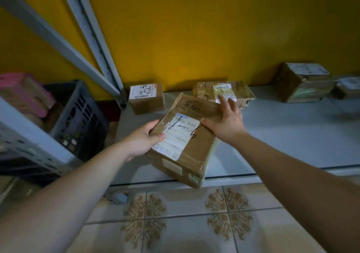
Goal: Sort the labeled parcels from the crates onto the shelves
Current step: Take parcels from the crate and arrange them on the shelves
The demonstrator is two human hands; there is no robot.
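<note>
Head view: both hands hold a brown cardboard parcel (187,141) at the centre of the frame, tilted, above the front part of a low white shelf (282,131), its near corner jutting past the shelf's front edge over the tiled floor (185,213). The left hand (144,139) has its grip clamped on the parcel's left edge, thumb pressed on top at the corner of a white label (179,133) marked with black pen strokes. The right hand (228,120) grips the right edge higher up, thumb on the top face and fingers reaching past the far side.

Behind the held parcel, near the yellow wall (194,28), a small labelled box (147,98) sits on the shelf left of centre, and a tape-wrapped parcel (224,91) lies just right of it, partly hidden by the right hand's fingers. A larger brown box (303,85) stands well apart at the right of the frame.

At the left edge, a dark slotted crate (81,116) stands beside a pink crate (25,92). Grey metal uprights (91,32) slant across the upper left.
</note>
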